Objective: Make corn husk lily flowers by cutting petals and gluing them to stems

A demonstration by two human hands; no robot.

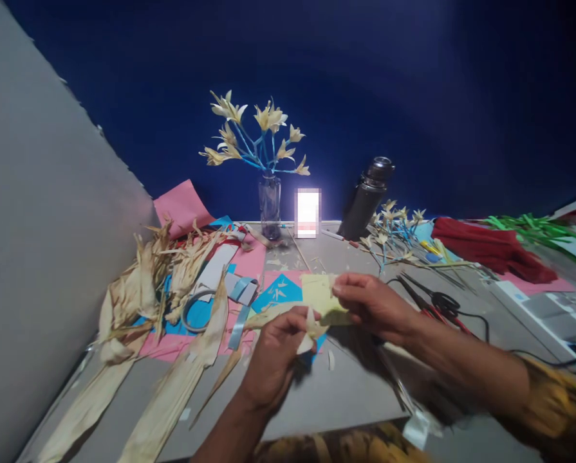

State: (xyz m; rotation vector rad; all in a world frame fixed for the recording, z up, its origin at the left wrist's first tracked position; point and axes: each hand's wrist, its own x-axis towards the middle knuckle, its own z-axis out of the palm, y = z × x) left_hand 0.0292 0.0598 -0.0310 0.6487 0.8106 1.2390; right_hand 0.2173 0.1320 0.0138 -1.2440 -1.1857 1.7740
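Note:
Near the middle of the table, my left hand pinches a pale cream husk flower between thumb and fingers, its petals pointing up and down. My right hand is just to the right, thumb and fingers pressed together; what it holds, if anything, is too small to make out. Behind the fingers lies a pale yellow paper. A blue paper beside it bears several small cream petal pieces.
Dried husks and a tape roll lie left. At the back stand a glass vase of husk flowers and a dark flask. Scissors, a dark red cloth and green strips are right.

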